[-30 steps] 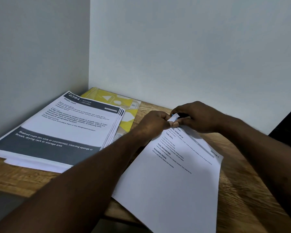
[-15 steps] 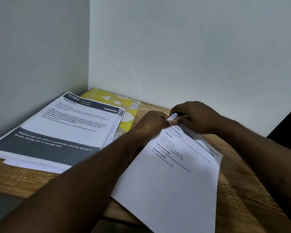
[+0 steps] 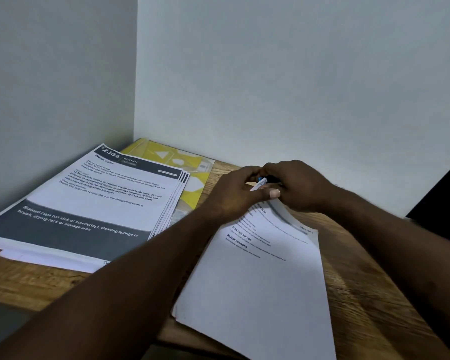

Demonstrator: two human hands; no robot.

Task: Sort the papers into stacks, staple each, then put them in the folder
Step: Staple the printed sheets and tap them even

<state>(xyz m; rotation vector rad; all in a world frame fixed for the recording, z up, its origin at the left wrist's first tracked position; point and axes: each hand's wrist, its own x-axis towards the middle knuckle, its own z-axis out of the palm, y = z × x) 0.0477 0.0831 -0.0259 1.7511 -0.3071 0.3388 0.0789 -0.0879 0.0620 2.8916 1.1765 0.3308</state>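
Note:
A stack of white printed papers (image 3: 265, 281) lies at an angle on the wooden table (image 3: 374, 294), its near end over the front edge. My left hand (image 3: 234, 196) pinches the stack's far corner, which is bent upward and creased. My right hand (image 3: 302, 188) curls over that same corner and grips a small blue and black object, apparently a stapler (image 3: 260, 179), mostly hidden under the fingers. A second stack headed "2384 Wash cups" (image 3: 94, 203) lies fanned at the left. A yellow folder (image 3: 192, 165) lies partly under it, against the back wall.
White walls close the table at the left and back. A dark object (image 3: 442, 198) stands at the right edge. Bare wood shows to the right of the papers and along the front left.
Both hands have stayed at the paper's far corner. The corner has curled up a little more, and my left thumb now lies across it.

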